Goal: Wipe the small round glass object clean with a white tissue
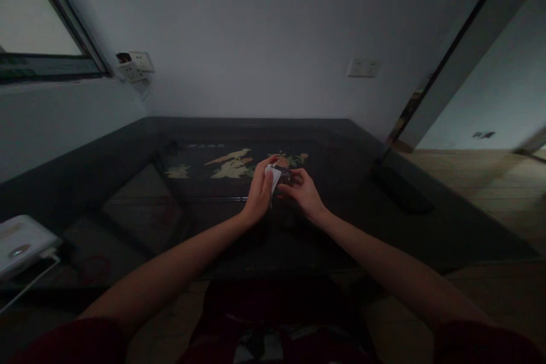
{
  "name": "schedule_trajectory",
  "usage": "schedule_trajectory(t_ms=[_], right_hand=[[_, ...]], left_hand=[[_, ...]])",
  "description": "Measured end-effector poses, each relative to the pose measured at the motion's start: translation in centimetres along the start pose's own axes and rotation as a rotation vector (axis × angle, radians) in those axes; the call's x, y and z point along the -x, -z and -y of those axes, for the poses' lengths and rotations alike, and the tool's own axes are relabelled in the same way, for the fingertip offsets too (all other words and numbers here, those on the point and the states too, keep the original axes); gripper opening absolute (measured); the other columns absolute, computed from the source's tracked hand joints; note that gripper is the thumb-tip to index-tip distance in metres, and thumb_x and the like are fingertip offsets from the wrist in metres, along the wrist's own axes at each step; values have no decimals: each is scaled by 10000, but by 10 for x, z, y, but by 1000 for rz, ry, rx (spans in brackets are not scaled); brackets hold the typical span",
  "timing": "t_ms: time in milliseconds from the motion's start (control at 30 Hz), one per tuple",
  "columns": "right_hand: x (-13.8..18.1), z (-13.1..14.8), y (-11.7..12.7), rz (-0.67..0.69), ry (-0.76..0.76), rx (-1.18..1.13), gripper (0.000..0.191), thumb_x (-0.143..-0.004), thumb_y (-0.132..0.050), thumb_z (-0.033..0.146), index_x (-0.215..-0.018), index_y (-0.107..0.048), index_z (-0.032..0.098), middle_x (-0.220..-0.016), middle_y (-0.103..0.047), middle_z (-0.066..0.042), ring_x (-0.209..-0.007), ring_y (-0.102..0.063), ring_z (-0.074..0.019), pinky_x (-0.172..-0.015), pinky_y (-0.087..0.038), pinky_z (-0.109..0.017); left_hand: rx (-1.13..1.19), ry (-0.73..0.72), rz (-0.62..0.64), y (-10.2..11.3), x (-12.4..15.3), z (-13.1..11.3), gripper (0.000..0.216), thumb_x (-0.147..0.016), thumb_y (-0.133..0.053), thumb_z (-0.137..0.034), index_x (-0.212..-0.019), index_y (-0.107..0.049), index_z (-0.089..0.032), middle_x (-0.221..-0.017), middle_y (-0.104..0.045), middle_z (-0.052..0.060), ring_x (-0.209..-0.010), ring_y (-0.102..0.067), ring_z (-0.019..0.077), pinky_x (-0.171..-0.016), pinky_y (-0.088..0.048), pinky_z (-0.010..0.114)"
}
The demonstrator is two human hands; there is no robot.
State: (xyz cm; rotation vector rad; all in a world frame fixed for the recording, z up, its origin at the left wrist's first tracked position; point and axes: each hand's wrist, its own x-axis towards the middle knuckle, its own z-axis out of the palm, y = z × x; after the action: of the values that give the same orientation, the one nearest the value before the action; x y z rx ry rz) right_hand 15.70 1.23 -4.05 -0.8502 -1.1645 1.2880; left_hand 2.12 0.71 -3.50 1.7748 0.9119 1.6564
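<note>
Over the dark table, my two hands are close together in front of me. My left hand [258,189] is closed around a thin white piece [275,176], which looks like paper or cloth. Against it sits a small dark, shiny object [285,174], pinched at its right side by the thumb and fingers of my right hand [306,193]. Dim light and the fingers hide its shape, so its kind cannot be made out. Beneath my hands is the glossy black table top [230,239].
A bird-and-flower picture [232,165] decorates the table. A white device [25,244] with a cable stands at the left edge. On the right lies a flat black object [401,190]. Wall sockets [362,67] are behind, and wooden floor [460,176] shows at right.
</note>
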Motion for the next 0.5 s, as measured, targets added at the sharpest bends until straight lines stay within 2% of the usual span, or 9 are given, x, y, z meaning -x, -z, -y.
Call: schedule_trajectory(t_ms=[167,300,333,400,500], right_hand=[[2,2,2,34,94,173,661,-433,-899,313,-925,-466,229,-1005,-607,-34,-865,-667,-200,-754,-578,-348],[3,5,1,126,83,184,705,-407,-906,314,-945,-457,234,-1065,-605,-51,-907,-668,-218,-768,-574,-359],[3,5,1,134,77,175,710,-404,-906,319,-947,-457,235,-1075,-605,-53,-917,-668,-221,-772,-572,-358],[2,3,0,117,74,160,703,-404,-905,329,-944,-464,233,-1067,-607,-50,-920,-669,-220,-782,-567,-356],[0,0,-2,52,71,108,666,-429,-900,322,-938,-479,232,-1029,-615,-34,-896,-668,-200,-816,-555,-354]], left_hand=[[424,437,-87,1,-12,-2,363,-905,-425,-406,-1068,-644,-167,-1082,-692,93,-994,-645,213,-929,-477,349],[660,783,-79,3,-18,-4,318,-841,-464,-325,-985,-673,-134,-911,-728,86,-861,-681,225,-804,-533,349],[678,809,-93,3,-18,-5,318,-839,-465,-324,-979,-674,-129,-901,-728,86,-852,-682,224,-794,-535,344],[652,747,-155,1,-15,-5,326,-854,-461,-345,-987,-667,-129,-922,-722,82,-855,-678,211,-804,-526,327],[478,477,-203,-2,-8,-5,370,-904,-427,-419,-1057,-637,-156,-1025,-699,82,-926,-657,199,-877,-494,327]])
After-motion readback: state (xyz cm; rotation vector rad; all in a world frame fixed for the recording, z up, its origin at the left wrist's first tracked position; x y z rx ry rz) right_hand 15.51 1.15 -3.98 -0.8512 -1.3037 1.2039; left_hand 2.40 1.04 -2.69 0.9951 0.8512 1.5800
